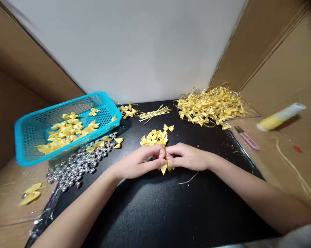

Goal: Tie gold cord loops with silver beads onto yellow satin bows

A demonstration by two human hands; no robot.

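A yellow bow point(164, 168) is pinched between the fingertips of my left hand point(142, 162) and my right hand point(188, 157), which meet over the black board. Both hands are closed on it, and their fingers hide its upper part. Right behind them lies a small pile of yellow bows point(154, 137), with a single bow point(168, 127) just beyond it. A short thin strand point(188, 180) rests on the board below my right hand.
On the left are a blue basket point(23, 144) of bows and many silver beads point(80, 163). Yellow ties point(155, 113) lie at the back, beside a large heap of bows point(212, 105). Snips point(247, 137) and a yellow-white roll point(281, 117) are at the right.
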